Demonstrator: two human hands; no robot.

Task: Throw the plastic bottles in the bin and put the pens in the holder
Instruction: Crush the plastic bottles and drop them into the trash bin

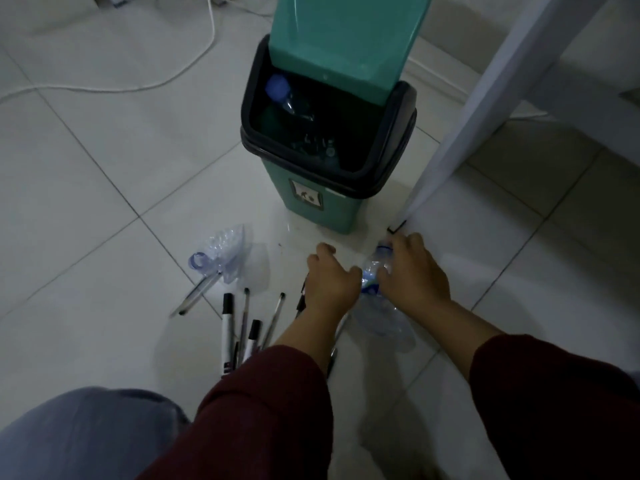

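A clear crushed plastic bottle (382, 317) lies on the floor tiles in front of the green bin (322, 206). My right hand (412, 275) is closed over its neck end, and my left hand (330, 278) presses against its left side. The bin's swing lid (346, 39) is tipped open, and a bottle with a blue cap (280, 90) rests inside. A second crushed clear bottle (225, 252) lies on the floor to the left. Several pens and markers (242, 327) are scattered below it, partly under my left sleeve. No pen holder is in view.
A white table leg (460, 133) slants down to the floor right of the bin, close to my right hand. A white cable (166, 76) snakes over the tiles at upper left. My knee in grey fabric (86, 434) fills the lower left corner.
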